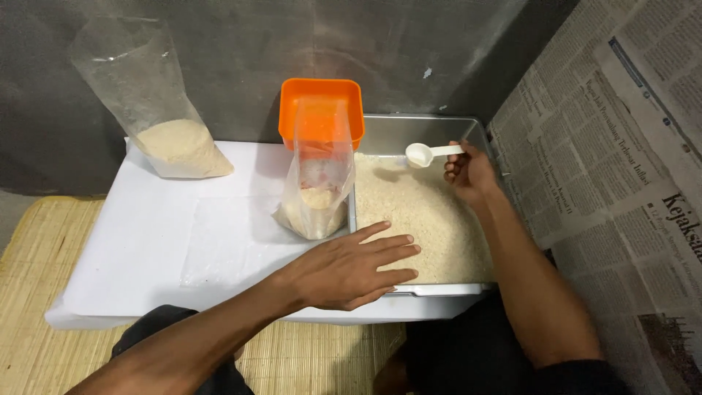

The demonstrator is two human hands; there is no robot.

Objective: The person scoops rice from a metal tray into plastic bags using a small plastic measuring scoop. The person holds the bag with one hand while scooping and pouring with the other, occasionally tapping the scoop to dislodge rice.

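Observation:
My right hand [470,174] grips the handle of a small white scoop [424,153], held level above the far part of a metal tray [431,132] filled with white rice [428,219]. My left hand [351,269] lies flat, fingers spread, over the tray's near left edge, its fingertips on the rice. Just left of the tray a clear plastic bag [318,190] with a little rice in its bottom stands upright in front of an orange container [322,110].
A second clear bag [157,110], partly filled with rice, leans against the dark wall at the back left of the white board [146,241]. Newspaper [621,161] covers the right side. A woven mat [36,307] lies underneath.

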